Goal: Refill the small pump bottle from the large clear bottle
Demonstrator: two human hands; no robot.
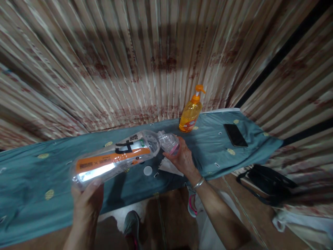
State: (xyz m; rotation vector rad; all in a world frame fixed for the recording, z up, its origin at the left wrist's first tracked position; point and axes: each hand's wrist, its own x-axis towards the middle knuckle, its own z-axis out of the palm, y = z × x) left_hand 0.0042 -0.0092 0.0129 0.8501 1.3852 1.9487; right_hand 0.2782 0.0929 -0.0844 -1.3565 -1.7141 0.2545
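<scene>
My left hand (88,198) is closed around the base of a large clear plastic bottle (116,156) with an orange, white and black label. The bottle is tilted, its narrow end pointing up and to the right. In my right hand (182,158) is a small clear plastic bottle (168,141) with a pinkish patch near its base. The neck of the small bottle is right by the narrow end of the large one; whether they touch, I cannot tell. A round white cap (148,170) lies on the cloth below, beside a white tissue (170,166) partly under my right hand.
A teal patterned cloth (208,152) covers the long table. Behind the hands stands an orange pump bottle (191,113); a black phone (235,135) lies farther right. Pleated curtains (156,62) hang behind. On the floor side at right is a black bag (267,184).
</scene>
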